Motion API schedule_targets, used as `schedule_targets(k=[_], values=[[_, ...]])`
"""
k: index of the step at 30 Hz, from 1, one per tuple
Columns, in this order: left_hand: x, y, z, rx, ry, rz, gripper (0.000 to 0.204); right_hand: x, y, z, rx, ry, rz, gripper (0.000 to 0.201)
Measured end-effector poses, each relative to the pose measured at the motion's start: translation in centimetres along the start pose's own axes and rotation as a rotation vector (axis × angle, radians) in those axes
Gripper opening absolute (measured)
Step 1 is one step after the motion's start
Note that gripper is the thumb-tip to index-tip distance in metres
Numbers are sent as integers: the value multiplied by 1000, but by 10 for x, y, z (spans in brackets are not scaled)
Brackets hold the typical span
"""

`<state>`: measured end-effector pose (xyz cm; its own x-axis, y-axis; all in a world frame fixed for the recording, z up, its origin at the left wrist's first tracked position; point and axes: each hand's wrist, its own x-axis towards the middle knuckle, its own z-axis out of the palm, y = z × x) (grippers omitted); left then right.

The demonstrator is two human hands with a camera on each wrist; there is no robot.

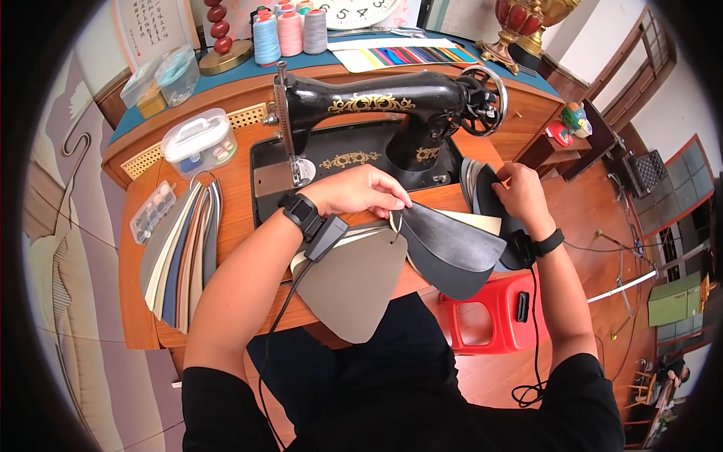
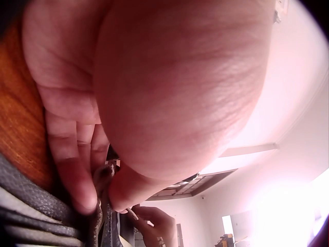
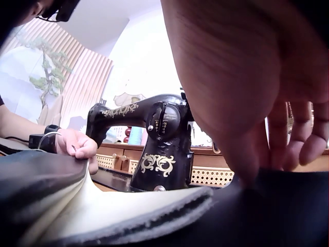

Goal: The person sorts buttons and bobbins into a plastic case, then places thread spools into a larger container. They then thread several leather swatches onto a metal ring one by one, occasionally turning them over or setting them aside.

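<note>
A ringed set of leather swatches is fanned out along the table's front edge, with a taupe swatch (image 1: pixel 352 286) hanging over it and a glossy black swatch (image 1: pixel 456 237) to its right. My left hand (image 1: pixel 365 190) pinches the narrow, holed ends of the swatches between thumb and fingers, beside the small ring (image 1: pixel 395 220). Further right, my right hand (image 1: pixel 523 197) pinches the edge of a dark swatch (image 1: pixel 493 200). Grey swatches (image 1: pixel 471 181) lie just left of that hand. Close up in the right wrist view, the thumb lies against the black leather (image 3: pixel 257 206).
A black sewing machine (image 1: pixel 361 98) stands behind the hands. To the left lie another swatch fan (image 1: pixel 184 252), a button box (image 1: pixel 154 211) and a clear lidded box (image 1: pixel 199 143). Thread spools (image 1: pixel 290 34) line the back shelf. A red stool (image 1: pixel 489 316) stands below right.
</note>
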<state>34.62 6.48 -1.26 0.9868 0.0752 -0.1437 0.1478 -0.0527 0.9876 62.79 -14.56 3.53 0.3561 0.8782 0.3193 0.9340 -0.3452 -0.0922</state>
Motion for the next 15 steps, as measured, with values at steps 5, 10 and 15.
schedule_targets(k=[5,10,15], values=[[0,0,-1,-3,-3,8,24,2,-3,-9,213,-16,95,17],[-2,3,1,14,2,8,24,6,5,-28,443,253,98,15],[0,0,0,0,-4,10,24,1,-19,-71,929,182,-75,12]])
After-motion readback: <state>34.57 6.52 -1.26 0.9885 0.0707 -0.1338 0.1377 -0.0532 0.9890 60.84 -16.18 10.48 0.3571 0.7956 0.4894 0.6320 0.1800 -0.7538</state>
